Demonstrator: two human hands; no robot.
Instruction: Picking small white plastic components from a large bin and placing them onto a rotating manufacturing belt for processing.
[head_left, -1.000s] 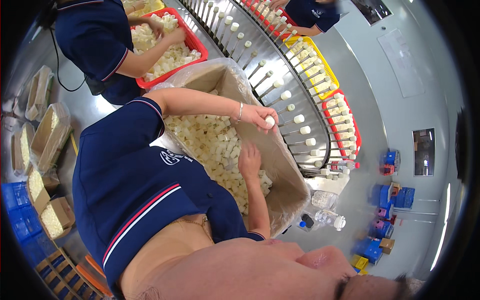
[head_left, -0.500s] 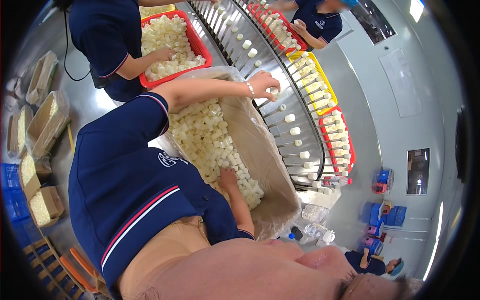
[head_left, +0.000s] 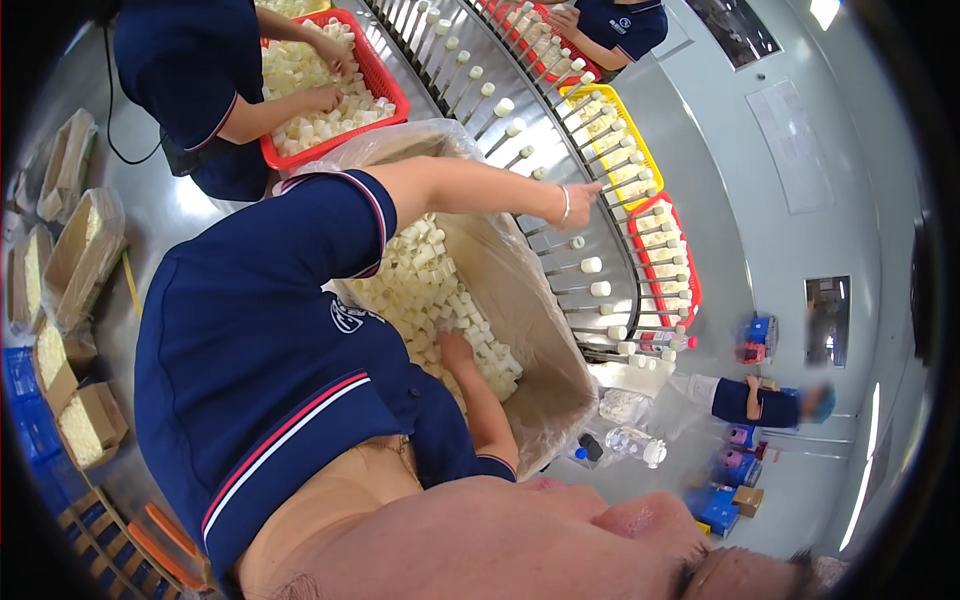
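Note:
My left hand (head_left: 576, 205), with a white bracelet at the wrist, reaches over the metal conveyor (head_left: 545, 110). Its fingers come together at the far row of rods, near a white cylinder-shaped piece (head_left: 641, 173) on a rod tip; what lies between the fingertips is too small to make out. My right hand (head_left: 456, 350) is down in a heap of short white cylindrical pieces (head_left: 405, 275), its fingertips hidden among them. That heap fills part of a large box (head_left: 530, 340) lined with clear plastic, close to my chest. Several nearer rods carry white pieces (head_left: 592, 265).
Red (head_left: 392, 85) and yellow (head_left: 655, 150) baskets of white pieces flank the conveyor. At upper left a co-worker (head_left: 190, 80) works; another (head_left: 625, 25) stands across. Clear bottles (head_left: 632, 443) lie past the box. Lined cartons (head_left: 85, 260) stand at left.
My left hand, which held a white piece over the near rods, has moved right to the far row. My right hand stays in the heap. The left co-worker now has both hands at the red basket.

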